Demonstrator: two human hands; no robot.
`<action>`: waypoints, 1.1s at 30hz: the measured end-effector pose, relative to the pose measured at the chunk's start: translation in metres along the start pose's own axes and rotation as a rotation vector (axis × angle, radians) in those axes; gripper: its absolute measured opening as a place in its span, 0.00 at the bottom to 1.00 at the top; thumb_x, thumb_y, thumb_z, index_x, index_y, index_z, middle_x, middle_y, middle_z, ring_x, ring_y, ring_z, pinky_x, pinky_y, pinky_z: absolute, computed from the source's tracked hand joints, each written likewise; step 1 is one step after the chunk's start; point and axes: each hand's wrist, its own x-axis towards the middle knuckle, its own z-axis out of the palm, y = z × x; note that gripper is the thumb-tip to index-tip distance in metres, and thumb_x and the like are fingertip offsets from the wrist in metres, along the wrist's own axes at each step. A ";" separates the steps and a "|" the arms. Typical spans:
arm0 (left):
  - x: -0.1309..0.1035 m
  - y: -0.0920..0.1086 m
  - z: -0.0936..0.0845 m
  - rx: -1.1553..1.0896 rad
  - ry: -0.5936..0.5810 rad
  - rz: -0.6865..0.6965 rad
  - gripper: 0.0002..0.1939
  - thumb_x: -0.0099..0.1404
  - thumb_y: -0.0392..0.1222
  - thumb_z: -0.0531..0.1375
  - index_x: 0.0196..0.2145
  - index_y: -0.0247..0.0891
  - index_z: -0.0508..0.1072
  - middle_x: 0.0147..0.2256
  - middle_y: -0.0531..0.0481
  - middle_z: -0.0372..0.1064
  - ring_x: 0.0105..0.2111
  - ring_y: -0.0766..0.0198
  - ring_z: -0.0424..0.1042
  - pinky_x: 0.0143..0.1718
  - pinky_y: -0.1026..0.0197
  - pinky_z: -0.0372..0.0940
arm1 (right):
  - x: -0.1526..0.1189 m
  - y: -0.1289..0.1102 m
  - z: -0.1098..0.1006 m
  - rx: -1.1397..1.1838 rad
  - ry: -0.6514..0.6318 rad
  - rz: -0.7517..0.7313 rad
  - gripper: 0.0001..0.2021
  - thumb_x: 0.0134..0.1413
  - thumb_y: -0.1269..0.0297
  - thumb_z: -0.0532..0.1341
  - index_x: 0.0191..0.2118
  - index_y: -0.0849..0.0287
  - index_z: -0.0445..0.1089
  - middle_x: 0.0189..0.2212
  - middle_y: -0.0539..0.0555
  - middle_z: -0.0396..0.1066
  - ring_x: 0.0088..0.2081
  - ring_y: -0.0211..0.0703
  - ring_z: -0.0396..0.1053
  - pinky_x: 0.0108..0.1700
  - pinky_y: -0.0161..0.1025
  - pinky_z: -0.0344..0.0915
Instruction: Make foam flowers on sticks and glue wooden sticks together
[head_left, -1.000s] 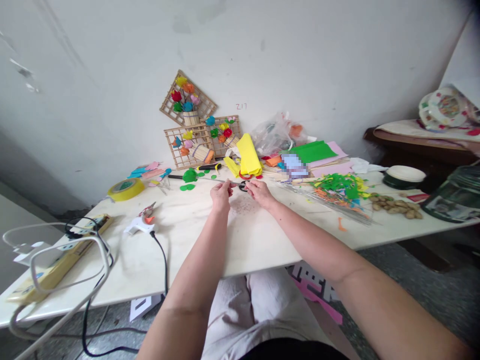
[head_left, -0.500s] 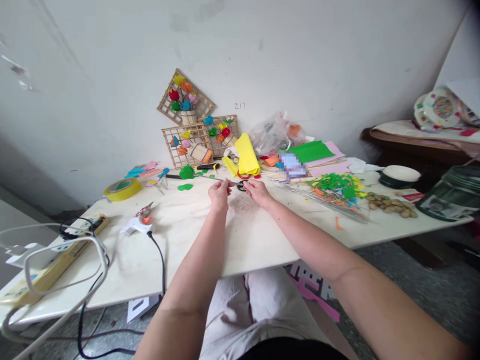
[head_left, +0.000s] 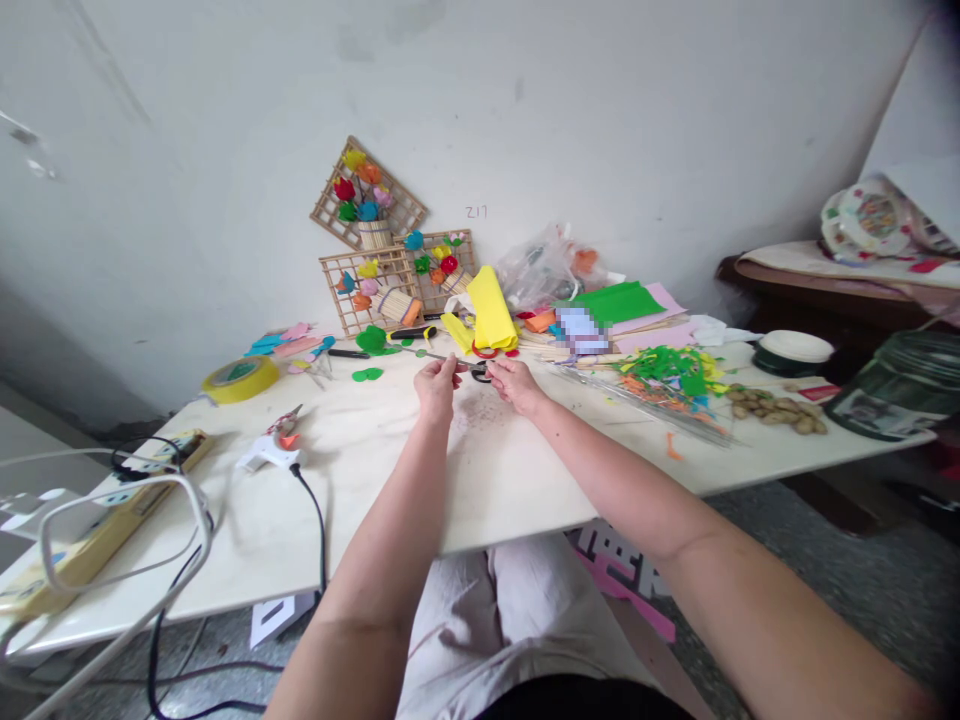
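Your left hand (head_left: 435, 388) is closed in a pinch on a thin wire (head_left: 435, 355), which stretches past it toward green pieces (head_left: 371, 340) beyond its left side. Your right hand (head_left: 514, 386) grips what look like black-handled scissors (head_left: 481, 371), between both hands.

Tape roll (head_left: 240, 380) on the table (head_left: 367, 480) left of both hands (head_left: 517, 384) — peanuts (head_left: 780, 409) right, lattice panels (head_left: 366, 255) behind.

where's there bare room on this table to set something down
Bare tabletop shows between the white corded tool and the left forearm, and between that and the right forearm toward the front edge. Crowded: the back, around yellow paper, and the right, around colored scraps.
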 end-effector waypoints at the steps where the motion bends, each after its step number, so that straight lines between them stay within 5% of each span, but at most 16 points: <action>1: 0.000 0.000 0.000 0.001 0.001 0.004 0.17 0.50 0.52 0.62 0.19 0.33 0.69 0.21 0.46 0.71 0.16 0.74 0.57 0.18 0.67 0.53 | 0.000 0.000 0.000 0.002 -0.003 0.005 0.15 0.50 0.55 0.60 0.22 0.59 0.61 0.10 0.40 0.47 0.12 0.27 0.42 0.14 0.28 0.37; 18: 0.000 0.003 0.002 0.063 0.027 0.077 0.16 0.52 0.50 0.62 0.17 0.35 0.68 0.18 0.49 0.67 0.15 0.73 0.55 0.17 0.67 0.51 | 0.001 0.003 -0.005 0.082 -0.108 0.066 0.14 0.50 0.56 0.58 0.23 0.60 0.60 0.10 0.41 0.50 0.11 0.27 0.42 0.12 0.28 0.39; 27: 0.004 0.000 -0.001 0.115 0.103 0.113 0.15 0.53 0.48 0.60 0.16 0.36 0.67 0.16 0.51 0.65 0.15 0.71 0.56 0.18 0.66 0.51 | 0.002 0.009 -0.003 0.047 -0.109 -0.033 0.21 0.47 0.45 0.58 0.29 0.63 0.68 0.11 0.44 0.57 0.12 0.28 0.47 0.13 0.29 0.40; 33: 0.005 -0.001 -0.002 0.116 0.118 0.094 0.14 0.52 0.47 0.60 0.16 0.36 0.68 0.17 0.51 0.66 0.16 0.70 0.57 0.18 0.66 0.51 | 0.001 0.007 -0.002 -0.004 -0.123 -0.028 0.17 0.49 0.50 0.59 0.29 0.62 0.67 0.12 0.44 0.57 0.12 0.28 0.47 0.13 0.29 0.41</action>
